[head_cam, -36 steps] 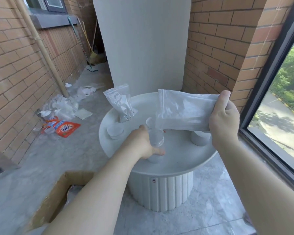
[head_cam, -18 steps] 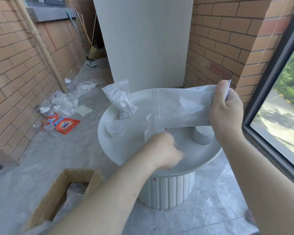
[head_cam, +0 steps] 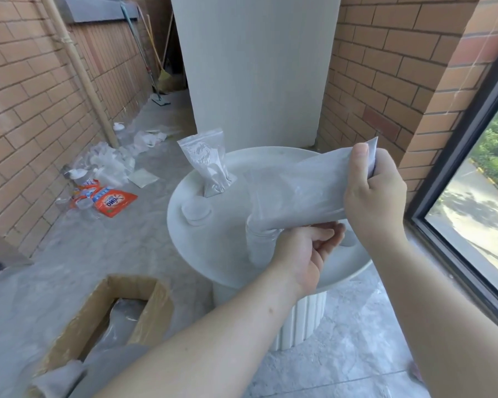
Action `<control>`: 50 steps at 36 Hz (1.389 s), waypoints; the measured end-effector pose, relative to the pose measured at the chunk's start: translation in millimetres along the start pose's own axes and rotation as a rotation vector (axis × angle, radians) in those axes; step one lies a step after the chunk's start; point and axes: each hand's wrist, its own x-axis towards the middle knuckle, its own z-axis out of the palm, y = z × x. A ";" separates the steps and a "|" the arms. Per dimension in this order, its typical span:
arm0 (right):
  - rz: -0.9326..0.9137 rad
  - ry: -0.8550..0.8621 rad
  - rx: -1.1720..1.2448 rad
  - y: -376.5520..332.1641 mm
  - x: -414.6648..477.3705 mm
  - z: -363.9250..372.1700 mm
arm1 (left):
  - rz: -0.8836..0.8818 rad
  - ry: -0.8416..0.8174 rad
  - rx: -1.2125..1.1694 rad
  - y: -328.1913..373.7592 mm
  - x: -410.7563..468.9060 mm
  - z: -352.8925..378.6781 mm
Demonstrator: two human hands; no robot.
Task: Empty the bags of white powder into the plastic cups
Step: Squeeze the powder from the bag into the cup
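Head view, right hand (head_cam: 374, 193) holding bag (head_cam: 299, 193), tilted down into cup (head_cam: 259, 251)

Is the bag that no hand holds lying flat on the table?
No, the free bag stands upright on the white table, its sealed top pointing up.

A dusty clear bag (head_cam: 299, 193) slants mouth-down into a clear cup (head_cam: 258, 249); a second bag (head_cam: 209, 165) stands upright behind a filled cup (head_cam: 196, 212).

Your right hand (head_cam: 374, 196) clenches the bag (head_cam: 299, 193) aloft; your left hand (head_cam: 308, 248) cups palm-up below, fingers curled
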 end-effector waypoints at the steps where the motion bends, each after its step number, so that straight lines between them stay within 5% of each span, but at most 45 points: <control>1: -0.006 0.001 -0.003 -0.3 -0.5 0.2 | 0.005 -0.015 -0.011 0.4 -1.3 0.9; 50: -0.080 -0.034 -0.031 -3.1 -3.3 1.1 | -0.036 -0.131 -0.114 -1.0 6.5 6.7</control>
